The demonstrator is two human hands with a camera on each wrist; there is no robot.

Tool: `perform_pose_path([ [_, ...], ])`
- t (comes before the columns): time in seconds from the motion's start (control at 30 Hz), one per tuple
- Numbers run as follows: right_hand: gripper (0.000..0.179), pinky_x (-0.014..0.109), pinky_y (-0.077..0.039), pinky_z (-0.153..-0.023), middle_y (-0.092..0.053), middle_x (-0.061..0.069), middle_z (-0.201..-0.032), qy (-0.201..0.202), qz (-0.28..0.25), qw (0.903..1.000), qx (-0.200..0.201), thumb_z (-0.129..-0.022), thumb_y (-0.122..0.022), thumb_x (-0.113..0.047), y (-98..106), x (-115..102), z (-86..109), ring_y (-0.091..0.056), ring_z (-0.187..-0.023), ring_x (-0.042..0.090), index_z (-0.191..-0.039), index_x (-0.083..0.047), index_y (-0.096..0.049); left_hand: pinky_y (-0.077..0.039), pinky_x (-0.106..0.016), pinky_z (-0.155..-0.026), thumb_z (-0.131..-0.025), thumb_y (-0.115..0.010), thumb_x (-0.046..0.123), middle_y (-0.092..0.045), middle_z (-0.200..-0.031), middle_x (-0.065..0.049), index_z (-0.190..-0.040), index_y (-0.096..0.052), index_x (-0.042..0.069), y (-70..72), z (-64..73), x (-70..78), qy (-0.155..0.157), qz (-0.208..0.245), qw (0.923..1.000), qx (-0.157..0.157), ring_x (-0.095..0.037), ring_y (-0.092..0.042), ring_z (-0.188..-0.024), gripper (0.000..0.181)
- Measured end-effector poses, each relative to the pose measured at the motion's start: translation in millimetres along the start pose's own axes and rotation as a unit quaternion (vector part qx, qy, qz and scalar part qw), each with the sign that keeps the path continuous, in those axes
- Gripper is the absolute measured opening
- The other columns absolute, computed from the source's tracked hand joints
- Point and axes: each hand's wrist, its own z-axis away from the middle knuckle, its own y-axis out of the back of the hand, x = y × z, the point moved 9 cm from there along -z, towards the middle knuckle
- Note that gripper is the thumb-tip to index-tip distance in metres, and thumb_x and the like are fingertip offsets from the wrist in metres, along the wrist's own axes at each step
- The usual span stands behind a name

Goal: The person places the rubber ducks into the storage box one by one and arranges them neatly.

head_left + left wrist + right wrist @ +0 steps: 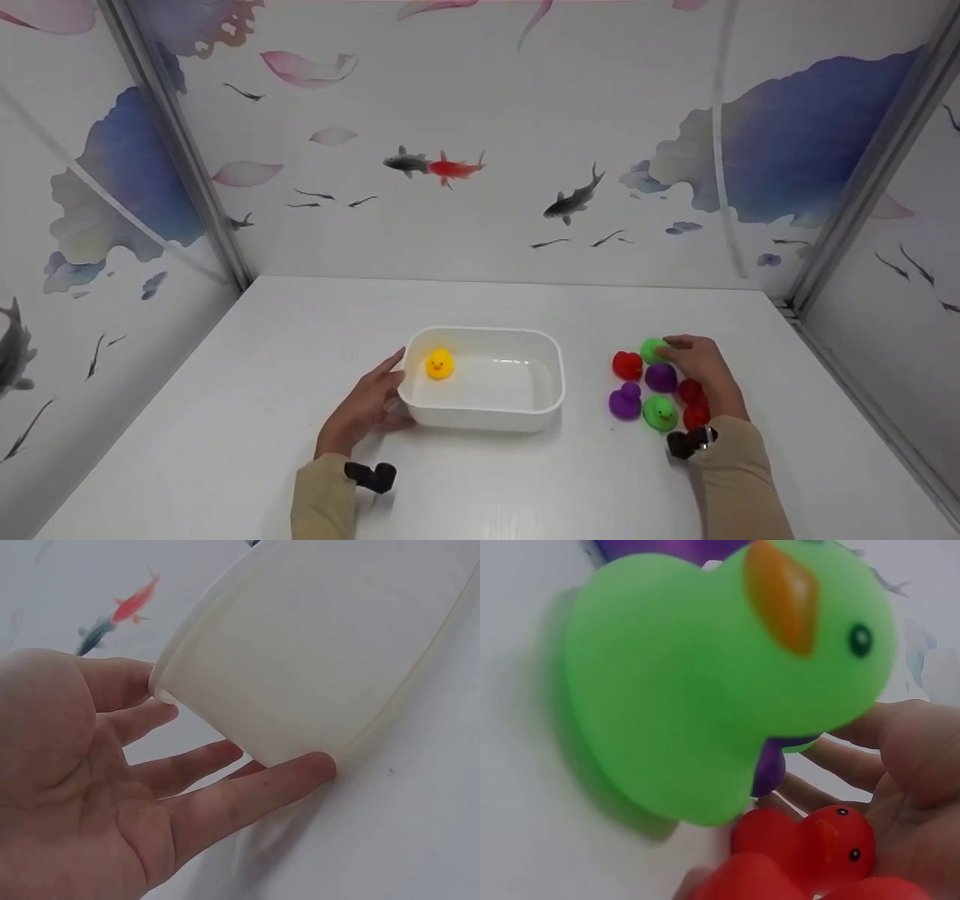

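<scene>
A white plastic basin (486, 420) stands mid-table, with a yellow rubber duck (439, 364) in its left end. My left hand (366, 405) is at the basin's left end, its extended fingers (255, 799) touching the outer wall and rim. On the right, my right hand (701, 364) reaches over a cluster of rubber ducks and pinches the farthest green rubber duck (652, 350) at its right side. In the right wrist view, a nearer green duck (667, 682) hides most of those fingertips.
Around the right hand sit a red duck (627, 365), two purple ducks (625, 402), the nearer green duck (661, 413) and two red ducks (696, 417) beside the wrist. White panels (480, 247) printed with fish enclose the table (225, 420) at the back and sides.
</scene>
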Motion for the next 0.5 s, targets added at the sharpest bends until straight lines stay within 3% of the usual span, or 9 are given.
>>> perform_pose_path([
  [0.33,0.061,0.060,-0.029,-0.120,-0.038,0.030,-0.154,0.017,0.008,0.9997,0.017,-0.100,-0.057,-0.034,2.2,-0.5,-1.4,-0.032,-0.143,0.049,-0.147,0.003,-0.044,-0.053,-0.056,-0.101,-0.104,-0.047,0.032,-0.040,-0.159,-0.015,-0.159,-0.029,0.030,1.9,0.3,-1.7,0.007,0.005,0.9999,0.011,-0.041,-0.046,-0.141,0.057],
  [0.5,0.064,0.063,-0.028,-0.120,-0.036,0.029,-0.156,0.015,-0.002,0.9995,0.028,-0.099,-0.059,-0.038,7.8,-7.0,7.0,-0.030,-0.145,0.050,-0.148,0.000,-0.043,-0.053,-0.055,-0.101,-0.104,-0.046,0.033,-0.041,-0.159,-0.015,-0.158,-0.029,0.032,1.4,-1.1,-2.8,0.012,-0.006,0.9998,0.012,-0.039,-0.048,-0.139,0.057],
])
